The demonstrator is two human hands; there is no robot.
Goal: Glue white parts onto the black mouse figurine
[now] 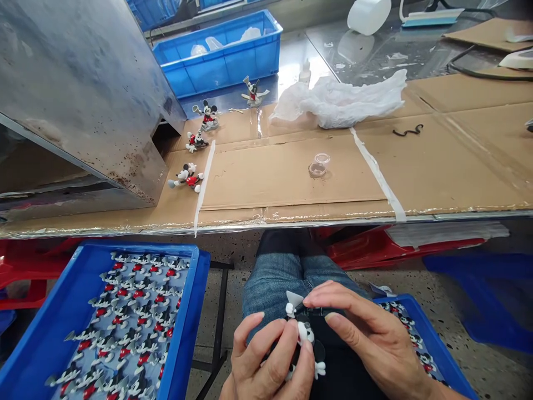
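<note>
Over my lap, both hands hold one small black-and-white mouse figurine [306, 333]. My left hand [266, 364] is closed round its body from below. My right hand [370, 333] pinches its top, by a small white cone-shaped piece [293, 303]. To my left, a blue tray [62, 311] holds several of the same figurines with red shorts, lying in rows. A second blue tray [433, 350] with more figurines sits under my right wrist.
A cardboard-covered table [416, 166] runs across in front of my knees. On it lie three loose figurines [187, 178], another [254, 94] standing further back, a small clear cup [318, 165], a crumpled white bag [341, 100] and a blue bin [225, 53]. A grey metal housing [83, 94] stands left.
</note>
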